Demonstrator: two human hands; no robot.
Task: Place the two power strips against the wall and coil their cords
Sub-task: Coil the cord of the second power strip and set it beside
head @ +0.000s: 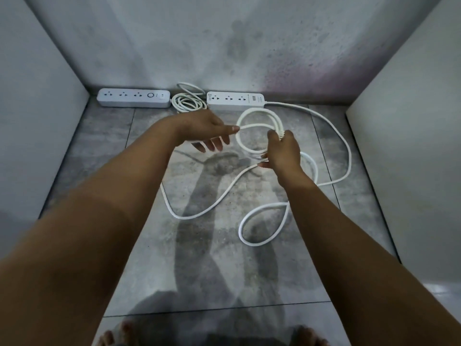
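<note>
Grey tiled floor [199,258], white cord [259,112] partly behind right hand [284,151].

Both arms bare, reaching forward and down, forearms angling in toward each other. Left hand [207,131] back-up, wrist roughly level. Its thumb and forefinger pinch one strand of the white cord [259,111], while the other fingers [217,143] hang loose and spread, pointing down. Right hand [284,153] sits just right of the left, close but not touching, back toward camera. It grips the bunched cord loops at the top of its fist, fingers curled around them. Its lower fingertips [264,164] touch a lower strand.
</note>
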